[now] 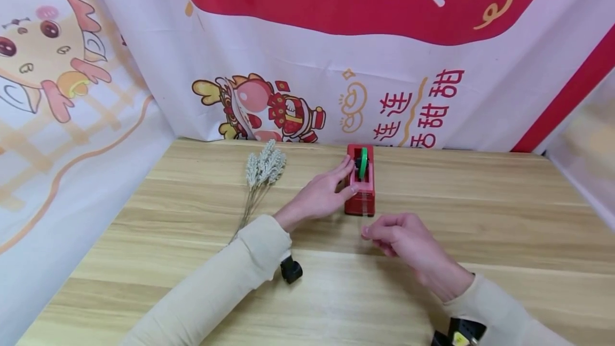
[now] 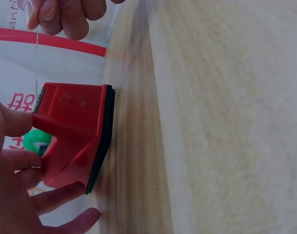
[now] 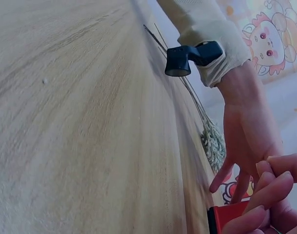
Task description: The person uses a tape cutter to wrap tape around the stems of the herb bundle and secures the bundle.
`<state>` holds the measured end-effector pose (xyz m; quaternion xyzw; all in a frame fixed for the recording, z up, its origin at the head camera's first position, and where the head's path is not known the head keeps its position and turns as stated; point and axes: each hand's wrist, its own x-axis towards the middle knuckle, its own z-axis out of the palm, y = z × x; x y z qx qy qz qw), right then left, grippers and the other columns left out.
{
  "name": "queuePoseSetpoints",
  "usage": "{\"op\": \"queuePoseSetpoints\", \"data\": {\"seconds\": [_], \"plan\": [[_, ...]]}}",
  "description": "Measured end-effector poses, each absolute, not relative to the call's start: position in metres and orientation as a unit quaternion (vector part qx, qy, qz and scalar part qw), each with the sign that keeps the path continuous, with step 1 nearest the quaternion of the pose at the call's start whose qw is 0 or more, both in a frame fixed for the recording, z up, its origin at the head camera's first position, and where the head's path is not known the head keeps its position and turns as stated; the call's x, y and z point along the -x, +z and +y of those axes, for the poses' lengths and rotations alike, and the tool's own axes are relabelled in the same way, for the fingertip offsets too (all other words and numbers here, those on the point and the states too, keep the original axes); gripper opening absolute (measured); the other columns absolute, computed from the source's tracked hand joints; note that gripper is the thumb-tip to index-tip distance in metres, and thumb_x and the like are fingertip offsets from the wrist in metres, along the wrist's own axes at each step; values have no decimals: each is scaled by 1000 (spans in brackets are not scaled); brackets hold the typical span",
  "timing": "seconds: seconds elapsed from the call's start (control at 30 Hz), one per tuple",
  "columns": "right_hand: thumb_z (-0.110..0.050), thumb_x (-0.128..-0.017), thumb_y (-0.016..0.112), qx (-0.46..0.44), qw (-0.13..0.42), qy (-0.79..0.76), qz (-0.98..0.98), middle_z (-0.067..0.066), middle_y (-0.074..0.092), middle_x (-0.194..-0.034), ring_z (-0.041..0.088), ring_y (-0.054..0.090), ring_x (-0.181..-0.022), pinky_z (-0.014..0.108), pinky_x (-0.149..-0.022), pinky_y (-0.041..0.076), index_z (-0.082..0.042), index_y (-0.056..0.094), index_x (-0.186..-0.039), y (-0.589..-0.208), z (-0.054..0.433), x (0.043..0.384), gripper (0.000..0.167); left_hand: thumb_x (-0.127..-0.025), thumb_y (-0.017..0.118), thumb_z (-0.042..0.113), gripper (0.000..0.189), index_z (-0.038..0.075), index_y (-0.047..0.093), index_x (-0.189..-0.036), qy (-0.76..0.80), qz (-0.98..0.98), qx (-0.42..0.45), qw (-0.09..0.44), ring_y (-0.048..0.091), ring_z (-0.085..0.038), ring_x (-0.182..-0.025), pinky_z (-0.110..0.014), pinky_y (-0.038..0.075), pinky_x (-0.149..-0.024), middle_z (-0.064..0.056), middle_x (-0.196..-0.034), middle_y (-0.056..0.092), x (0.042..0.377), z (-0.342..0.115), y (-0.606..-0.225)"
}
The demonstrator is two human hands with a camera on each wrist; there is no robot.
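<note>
- Gripping fingers filled both hands: the left hand (image 1: pixel 322 194) held the tape dispenser (image 2: pixel 72 129), thumb by its front top and fingers against its side, little finger free; the right hand (image 1: pixel 408 242) pinched the end of a clear tape strip (image 2: pixel 37 63) between thumb and forefinger.
- White printed fabric (image 1: pixel 331 49), with red lettering and a cartoon dragon, hung behind the worktop's back edge.
- Light wood-grain worktop (image 1: pixel 504 212) spread beneath both arms.
- Cream sleeves (image 1: pixel 206 287) reached in over the worktop's front edge.
- Bunch of pale grey-green flower stems (image 1: pixel 266 167) lay left of the dispenser, heads near the back edge, stalks slanting towards the front left corner.
- Red dispenser, black-based, stood upright near the middle of the back edge.
- Green-cored tape roll (image 1: pixel 363 163) sat in its well.
- Serrated cutter (image 2: pixel 39 100) lined its front lip.
- Narrow strip stretched from there to the right fingertips.
</note>
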<state>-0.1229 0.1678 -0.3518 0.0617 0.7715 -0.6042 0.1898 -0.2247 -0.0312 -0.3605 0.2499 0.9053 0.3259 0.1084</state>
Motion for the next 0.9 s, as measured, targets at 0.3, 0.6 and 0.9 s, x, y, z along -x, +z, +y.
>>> {"op": "queuePoseSetpoints", "data": {"seconds": [0.3,0.6,0.9], "plan": [[-23,-99,71,-58,199,-615,760,-4,58,-70,12,50,-66,25,-61,42,-5,77,-98,-352,170,123,19,-112,46,50,68,24,20,-169,326,906,-247,112,24,-35,-164,-51,22,-133,8,-179,7,226,-31,-362],[-26,-104,64,-48,212,-600,770,-1,65,-81,15,51,-70,26,-62,43,-4,76,-109,-350,173,125,26,-112,47,48,68,24,19,-170,329,904,-253,108,24,-35,-164,-51,22,-133,7,-179,7,227,-31,-362],[-30,-105,65,-34,218,-584,781,-1,59,-73,15,48,-66,27,-61,43,-3,76,-109,-348,174,126,29,-112,46,49,69,24,19,-170,328,905,-249,108,23,-32,-164,-49,22,-133,10,-179,7,227,-30,-362]]}}
